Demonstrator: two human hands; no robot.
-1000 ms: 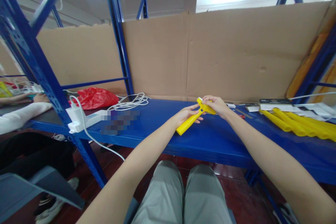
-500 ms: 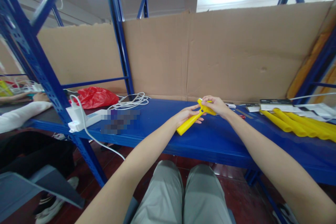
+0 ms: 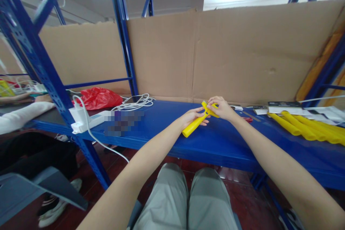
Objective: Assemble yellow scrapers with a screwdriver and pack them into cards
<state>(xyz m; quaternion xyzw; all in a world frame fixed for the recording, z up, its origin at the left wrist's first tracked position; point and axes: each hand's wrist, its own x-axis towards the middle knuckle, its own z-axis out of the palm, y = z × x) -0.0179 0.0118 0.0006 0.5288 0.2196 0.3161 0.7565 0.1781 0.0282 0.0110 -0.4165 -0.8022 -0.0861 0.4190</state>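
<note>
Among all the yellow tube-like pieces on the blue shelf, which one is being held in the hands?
The yellow handle piece near the shelf's middle: the left hand grips its shaft and the right hand its head. The other yellow tubes lie untouched, far right.

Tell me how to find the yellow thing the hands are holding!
Look at the long blue shelf before the cardboard wall. Near its middle, the left hand and right hand grip one yellow scraper. The other yellow handles lie untouched, piled far right.
</note>
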